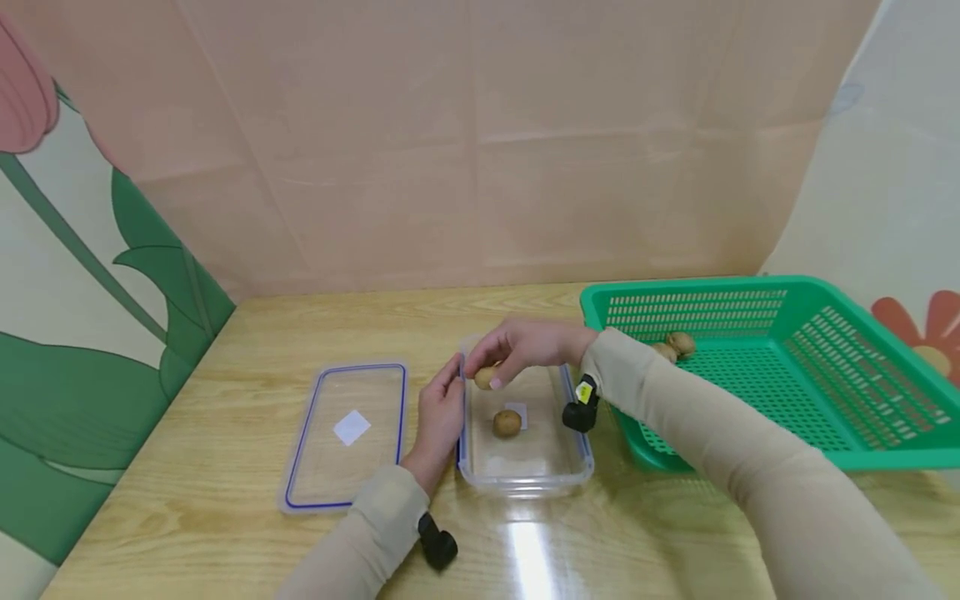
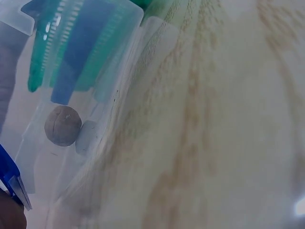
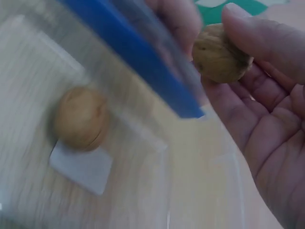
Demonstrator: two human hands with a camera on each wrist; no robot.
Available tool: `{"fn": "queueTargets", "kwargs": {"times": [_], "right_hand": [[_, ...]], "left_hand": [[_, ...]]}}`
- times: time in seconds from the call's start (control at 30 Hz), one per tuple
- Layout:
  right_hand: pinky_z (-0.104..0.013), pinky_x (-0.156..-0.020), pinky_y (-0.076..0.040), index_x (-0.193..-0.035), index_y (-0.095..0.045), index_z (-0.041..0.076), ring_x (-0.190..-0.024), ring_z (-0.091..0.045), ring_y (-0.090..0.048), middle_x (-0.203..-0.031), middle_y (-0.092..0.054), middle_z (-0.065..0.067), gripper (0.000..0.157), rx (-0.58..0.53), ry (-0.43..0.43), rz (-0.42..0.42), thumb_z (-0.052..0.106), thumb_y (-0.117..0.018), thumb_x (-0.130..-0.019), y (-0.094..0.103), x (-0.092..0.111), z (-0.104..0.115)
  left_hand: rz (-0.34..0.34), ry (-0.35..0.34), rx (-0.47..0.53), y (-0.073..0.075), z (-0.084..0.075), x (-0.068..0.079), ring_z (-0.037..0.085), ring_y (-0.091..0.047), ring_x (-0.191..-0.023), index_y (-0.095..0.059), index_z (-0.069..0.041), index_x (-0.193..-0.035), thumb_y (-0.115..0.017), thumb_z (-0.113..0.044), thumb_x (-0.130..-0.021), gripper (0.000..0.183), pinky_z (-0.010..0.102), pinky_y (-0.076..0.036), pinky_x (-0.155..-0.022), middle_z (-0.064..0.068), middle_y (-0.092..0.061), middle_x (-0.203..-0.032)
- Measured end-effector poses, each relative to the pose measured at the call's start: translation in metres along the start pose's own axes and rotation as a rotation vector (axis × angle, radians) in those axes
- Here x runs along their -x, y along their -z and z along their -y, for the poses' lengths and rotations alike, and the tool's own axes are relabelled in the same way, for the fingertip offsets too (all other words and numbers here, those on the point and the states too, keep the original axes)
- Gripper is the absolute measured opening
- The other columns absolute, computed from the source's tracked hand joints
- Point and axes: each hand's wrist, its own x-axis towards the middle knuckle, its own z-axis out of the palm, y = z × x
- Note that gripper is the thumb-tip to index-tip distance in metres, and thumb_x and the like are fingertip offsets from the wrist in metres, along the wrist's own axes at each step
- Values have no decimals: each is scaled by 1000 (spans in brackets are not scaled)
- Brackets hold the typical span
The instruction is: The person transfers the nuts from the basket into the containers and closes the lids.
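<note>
My right hand [image 1: 536,340] pinches a walnut [image 3: 220,56] between thumb and fingers, over the far left part of a clear plastic box [image 1: 525,482] with blue edging. Another walnut [image 1: 507,423] lies on the box's floor, beside a white square of paper [image 3: 82,167]. Along the box's left side rests my left hand [image 1: 438,417], its fingers fairly straight and touching the wall near the rim. The left wrist view catches only a dark fingertip [image 2: 12,214] by a blue clip [image 2: 10,174]; the rest of that hand is hidden there.
To the right stands a green perforated basket [image 1: 697,287], with walnuts [image 1: 681,343] in its near-left part, partly hidden by my right sleeve. A clear lid [image 1: 318,467] with a blue seal and a white paper square [image 1: 352,427] lies left of my left hand. A papered wall [image 1: 465,167] rises behind the table.
</note>
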Motion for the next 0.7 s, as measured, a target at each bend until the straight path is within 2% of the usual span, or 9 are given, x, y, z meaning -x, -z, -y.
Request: {"fn": "queueTargets", "kwargs": {"times": [0.2,0.37,0.47,0.57,0.7], "right_hand": [[-27,-99,-45,-116,-58,-8,-105,-10,-57,-118,-61,-19,40,30,-76,159,-4,-67,-78,-2,-9,-4],[-25,-93,-48,-115,-57,-10,-96,-7,-59,-112,-64,-18,40,35,-90,225,-7,-67,-76,-4,-13,-7],[-24,-91,-49,-115,-56,-11,-91,-6,-60,-113,-62,-23,40,48,-103,250,-8,-66,-76,-6,-15,-9],[-24,-91,-49,-115,-56,-11,-93,-9,-60,-114,-62,-23,40,75,-102,233,-7,-66,-77,-7,-16,-10],[-26,-97,-47,-115,-58,-8,-105,-15,-59,-116,-63,-16,40,86,-80,144,-3,-68,-77,-6,-13,-7]], "left_hand": [[-14,-4,-10,0,-1,-1,22,-43,-128,-52,-6,-129,-46,-3,-89,41,36,-36,-108,8,-50,-135],[0,15,-23,0,0,-1,20,-42,-129,-52,-8,-130,-46,-5,-89,42,34,-35,-108,6,-50,-136],[4,21,-16,0,0,-1,19,-41,-130,-52,-8,-130,-46,-6,-89,42,34,-34,-109,5,-49,-136],[5,17,-10,0,0,0,21,-41,-130,-52,-7,-130,-45,-5,-89,42,35,-35,-108,7,-49,-136],[16,9,7,1,0,0,24,-42,-129,-50,-5,-131,-45,-3,-90,41,36,-37,-107,10,-48,-137]]}}
